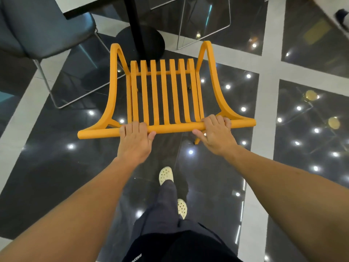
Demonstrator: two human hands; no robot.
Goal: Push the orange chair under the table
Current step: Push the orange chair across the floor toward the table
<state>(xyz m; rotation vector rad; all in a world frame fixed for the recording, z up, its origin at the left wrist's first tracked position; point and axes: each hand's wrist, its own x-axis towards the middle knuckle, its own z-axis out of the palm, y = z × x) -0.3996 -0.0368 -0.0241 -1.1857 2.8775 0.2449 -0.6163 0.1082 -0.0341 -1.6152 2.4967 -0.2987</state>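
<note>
The orange chair (165, 91) with a slatted seat and curved armrests stands in front of me, its front pointing toward the table. My left hand (135, 140) and my right hand (215, 133) both grip the chair's top back rail, left and right of centre. The table (88, 4) shows at the top left as a white top with a dark edge, on a black pedestal post (135, 25) with a round black base. The chair's front edge lies close to that base.
A dark grey padded chair (43, 29) with thin metal legs stands at the left of the table. A wire-framed chair (205, 23) stands at the far side. The floor is glossy dark tile with pale bands. My feet in pale clogs are below the chair.
</note>
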